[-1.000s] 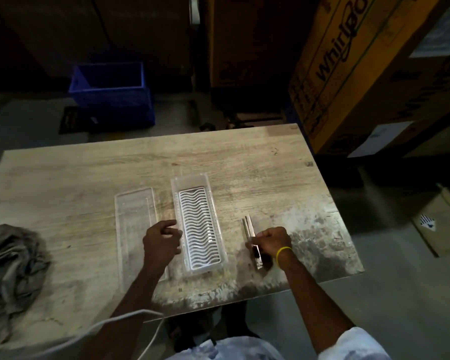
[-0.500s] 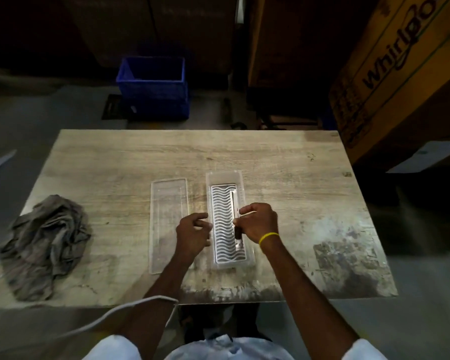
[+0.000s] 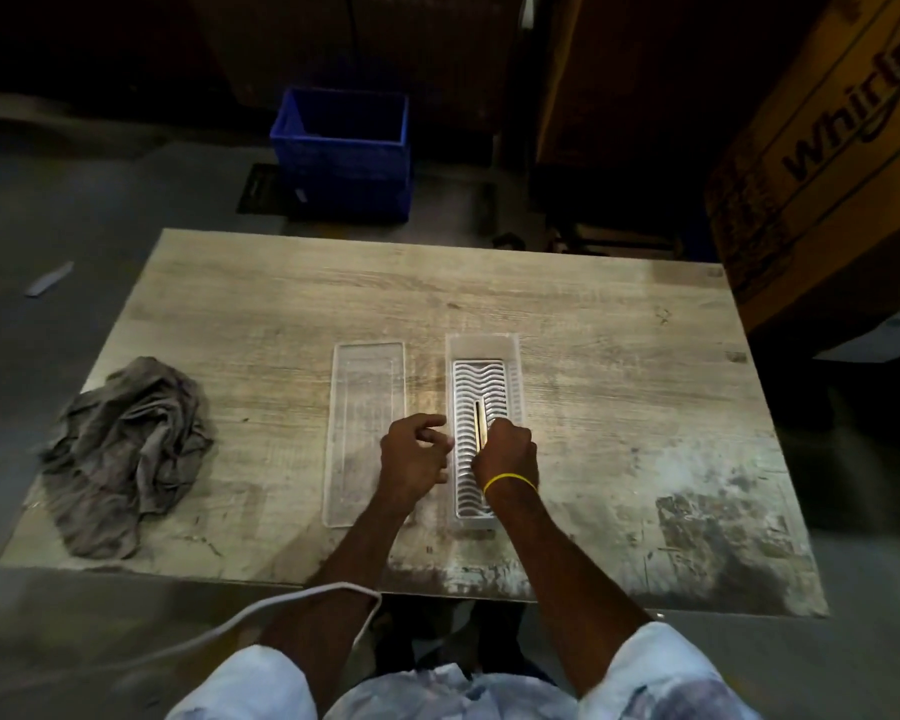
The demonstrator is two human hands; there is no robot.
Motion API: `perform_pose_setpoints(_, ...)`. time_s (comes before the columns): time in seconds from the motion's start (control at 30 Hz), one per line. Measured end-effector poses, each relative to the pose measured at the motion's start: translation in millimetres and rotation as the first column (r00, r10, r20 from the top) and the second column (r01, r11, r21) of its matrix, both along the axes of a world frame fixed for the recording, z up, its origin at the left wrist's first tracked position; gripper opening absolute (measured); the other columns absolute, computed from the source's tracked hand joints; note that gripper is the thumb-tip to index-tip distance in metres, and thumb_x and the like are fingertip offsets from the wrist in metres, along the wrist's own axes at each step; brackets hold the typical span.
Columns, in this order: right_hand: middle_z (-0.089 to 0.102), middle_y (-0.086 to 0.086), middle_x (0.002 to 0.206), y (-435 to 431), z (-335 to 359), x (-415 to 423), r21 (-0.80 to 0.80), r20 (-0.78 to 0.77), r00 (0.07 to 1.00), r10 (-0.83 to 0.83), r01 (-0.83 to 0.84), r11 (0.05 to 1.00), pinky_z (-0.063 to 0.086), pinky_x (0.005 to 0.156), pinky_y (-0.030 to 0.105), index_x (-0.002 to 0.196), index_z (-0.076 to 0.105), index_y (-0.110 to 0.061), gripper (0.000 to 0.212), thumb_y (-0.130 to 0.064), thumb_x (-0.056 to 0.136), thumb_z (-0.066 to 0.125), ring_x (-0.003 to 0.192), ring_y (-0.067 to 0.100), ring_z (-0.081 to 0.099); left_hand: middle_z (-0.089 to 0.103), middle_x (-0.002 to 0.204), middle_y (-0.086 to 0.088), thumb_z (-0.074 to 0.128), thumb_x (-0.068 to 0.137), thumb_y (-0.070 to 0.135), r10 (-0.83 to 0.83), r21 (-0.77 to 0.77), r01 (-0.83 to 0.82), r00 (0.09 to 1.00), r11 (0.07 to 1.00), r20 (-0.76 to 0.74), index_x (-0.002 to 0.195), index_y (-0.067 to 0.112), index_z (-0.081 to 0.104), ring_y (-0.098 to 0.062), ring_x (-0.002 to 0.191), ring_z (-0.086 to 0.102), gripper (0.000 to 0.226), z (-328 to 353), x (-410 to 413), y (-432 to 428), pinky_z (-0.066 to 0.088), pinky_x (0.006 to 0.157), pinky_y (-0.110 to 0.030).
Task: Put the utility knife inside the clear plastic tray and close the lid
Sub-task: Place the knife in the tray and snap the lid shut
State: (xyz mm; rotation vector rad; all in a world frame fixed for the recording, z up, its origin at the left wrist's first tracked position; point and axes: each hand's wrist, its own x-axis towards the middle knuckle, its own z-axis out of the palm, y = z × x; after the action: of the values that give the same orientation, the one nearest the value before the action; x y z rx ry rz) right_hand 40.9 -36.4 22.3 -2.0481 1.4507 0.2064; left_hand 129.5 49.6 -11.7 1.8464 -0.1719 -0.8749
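While the right hand (image 3: 505, 449) with a yellow wristband sits over the clear rectangular plastic tray (image 3: 513, 356), its fingers are curled together around the near end of the slim metal utility knife (image 3: 480, 423); the knife lies lengthwise on the tray's white wavy-ribbed insert, inside the walls, far end pointing at the bench's far edge. Exact finger contact is hidden under the knuckles. Left hand (image 3: 411, 457) is just left of the tray, fingers loosely curled, thumb and forefinger apart, holding nothing; can't tell if it touches the tray's left wall. Flat clear plastic lid (image 3: 365, 397) lies parallel to the tray, on its left, narrow gap between them, partly under the left wrist. Tray's near end is close to the near edge of the worn wooden bench (image 3: 619, 356). Crumpled grey cloth (image 3: 126, 449) sits near the left edge, well apart from the lid. Bench right of the tray and the far strip hold nothing. Blue plastic crate (image 3: 344, 148) on the floor beyond the far edge; brown cardboard box (image 3: 822, 163) past the far right corner.
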Motion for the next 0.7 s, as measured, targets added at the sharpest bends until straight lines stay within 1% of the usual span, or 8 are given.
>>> perform_pose_setpoints(0.1, 0.063, 0.022, 0.120, 1, -2, 0, -0.041, -0.026, 0.999, 0.043, -0.044, 0.998, 0.053, 0.093, 0.043, 0.115, 0.061, -0.007, 0.027, -0.012, 0.089, 0.060, 0.114, 0.042, 0.063, 0.067, 0.073, -0.005, 0.072, 0.084, -0.003, -0.006, 0.002, 0.006, 1.000, 1.000, 0.021, 0.110, 0.008, 0.072, -0.019, 0.056, 0.064, 0.029, 1, -1, 1, 0.059, 0.049, -0.034)
perform_pose_setpoints(0.17, 0.064, 0.021, 0.119, 1, -2, 2, -0.068, -0.041, 0.997, 0.070, -0.073, 0.995, 0.053, 0.093, 0.043, 0.114, 0.062, -0.007, 0.025, -0.011, 0.090, 0.059, 0.114, 0.041, 0.064, 0.068, 0.075, -0.005, 0.072, 0.084, -0.002, -0.012, 0.009, 0.011, 0.999, 1.000, 0.037, 0.111, 0.008, 0.072, -0.020, 0.057, 0.065, 0.029, 3, -1, 2, 0.062, 0.051, -0.038)
perform_pose_setpoints(0.3, 0.064, 0.021, 0.121, -1, -1, 4, -0.084, -0.054, 0.993, 0.103, -0.108, 0.991, 0.052, 0.094, 0.044, 0.114, 0.062, -0.005, 0.024, -0.008, 0.093, 0.051, 0.116, 0.042, 0.063, 0.067, 0.074, -0.005, 0.072, 0.084, -0.003, -0.016, 0.019, 0.015, 0.999, 1.000, 0.044, 0.112, 0.007, 0.072, -0.020, 0.057, 0.065, 0.029, 3, -1, 1, 0.062, 0.051, -0.039)
perform_pose_setpoints(0.4, 0.063, 0.021, 0.121, -2, 1, 3, -0.085, -0.055, 0.991, 0.123, -0.128, 0.988, 0.052, 0.094, 0.043, 0.114, 0.061, -0.005, 0.024, -0.010, 0.091, 0.056, 0.116, 0.041, 0.062, 0.069, 0.074, -0.005, 0.074, 0.084, 0.000, -0.033, 0.028, 0.031, 0.996, 0.999, 0.082, 0.112, 0.006, 0.073, -0.020, 0.056, 0.066, 0.028, 5, 1, 2, 0.061, 0.050, -0.037)
perform_pose_setpoints(0.47, 0.063, 0.020, 0.120, -1, 2, -3, -0.089, -0.038, 0.992, 0.122, -0.125, 0.988, 0.052, 0.093, 0.042, 0.114, 0.061, -0.006, 0.024, -0.013, 0.090, 0.058, 0.115, 0.041, 0.062, 0.071, 0.075, -0.004, 0.077, 0.083, 0.006, -0.044, 0.048, 0.039, 0.991, 0.998, 0.123, 0.108, 0.007, 0.075, -0.022, 0.056, 0.068, 0.025, 2, 5, 7, 0.062, 0.053, -0.040)
perform_pose_setpoints(0.57, 0.069, 0.015, 0.111, 6, -1, -18, -0.141, 0.054, 0.993, 0.108, -0.099, 0.985, 0.052, 0.089, 0.040, 0.103, 0.066, -0.014, 0.019, -0.019, 0.088, 0.056, 0.108, 0.039, 0.065, 0.076, 0.077, -0.002, 0.080, 0.080, 0.022, -0.047, 0.146, 0.011, 0.967, 0.989, 0.249, 0.093, 0.017, 0.078, -0.024, 0.065, 0.074, 0.014, -9, 15, 24, 0.064, 0.063, -0.045)
perform_pose_setpoints(0.63, 0.076, 0.008, 0.098, 15, -2, -30, -0.138, 0.182, 0.980, 0.085, -0.060, 0.989, 0.057, 0.084, 0.039, 0.094, 0.073, -0.017, 0.019, -0.022, 0.082, 0.059, 0.094, 0.032, 0.071, 0.078, 0.078, -0.001, 0.079, 0.075, 0.027, -0.085, 0.277, -0.011, 0.939, 0.961, 0.334, 0.082, 0.020, 0.079, -0.021, 0.073, 0.076, 0.010, -17, 22, 36, 0.064, 0.070, -0.039)
perform_pose_setpoints(0.7, 0.079, 0.000, 0.086, 29, -5, -43, -0.061, 0.309, 0.950, 0.040, -0.022, 0.998, 0.060, 0.081, 0.036, 0.088, 0.077, -0.019, 0.016, -0.023, 0.078, 0.065, 0.078, 0.019, 0.075, 0.077, 0.076, 0.001, 0.082, 0.070, 0.031, -0.133, 0.394, -0.010, 0.933, 0.919, 0.334, 0.076, 0.020, 0.078, -0.019, 0.077, 0.075, 0.014, -22, 25, 43, 0.062, 0.071, -0.034)
